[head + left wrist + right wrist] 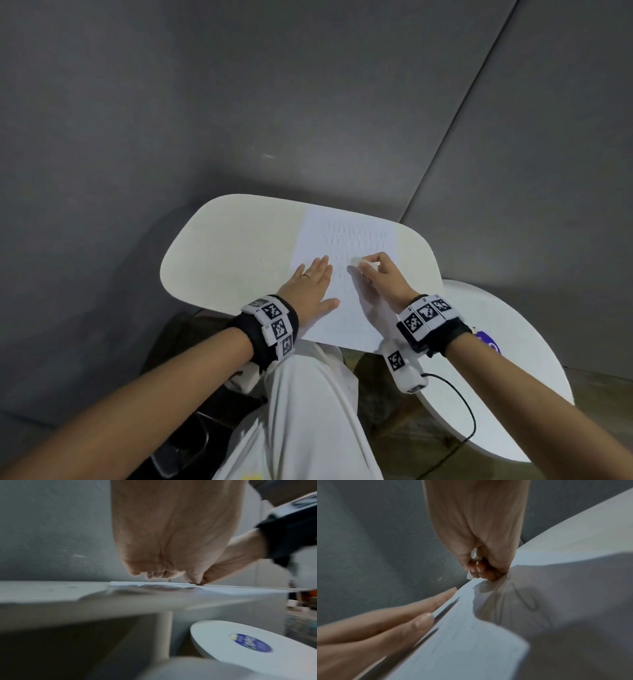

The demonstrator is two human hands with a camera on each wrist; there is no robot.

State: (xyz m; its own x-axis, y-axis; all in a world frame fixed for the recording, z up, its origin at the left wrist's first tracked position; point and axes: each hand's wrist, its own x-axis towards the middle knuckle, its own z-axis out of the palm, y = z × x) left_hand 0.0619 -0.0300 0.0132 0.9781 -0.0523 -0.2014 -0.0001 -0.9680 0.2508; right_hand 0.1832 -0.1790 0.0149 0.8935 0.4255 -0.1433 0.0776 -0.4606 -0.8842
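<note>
A white sheet of paper [346, 308] with rows of faint pencil loops lies on a small white table [233, 246]. My left hand [313, 282] lies flat on the sheet's left part, fingers straight, a ring on one finger. My right hand [375, 270] pinches a small white eraser [359, 263] and holds it down on the paper just right of the left fingertips. In the right wrist view the eraser [476, 557] shows between thumb and curled fingers, with pencil marks on the paper [488, 635] below. In the left wrist view my left hand [171, 547] presses the paper [154, 584].
A second, lower round white table [496, 394] with a blue sticker [489, 341] stands at the right, a black cable [459, 407] across it. Grey padded walls [239, 102] close in behind. My white-trousered leg [308, 411] is under the table's near edge.
</note>
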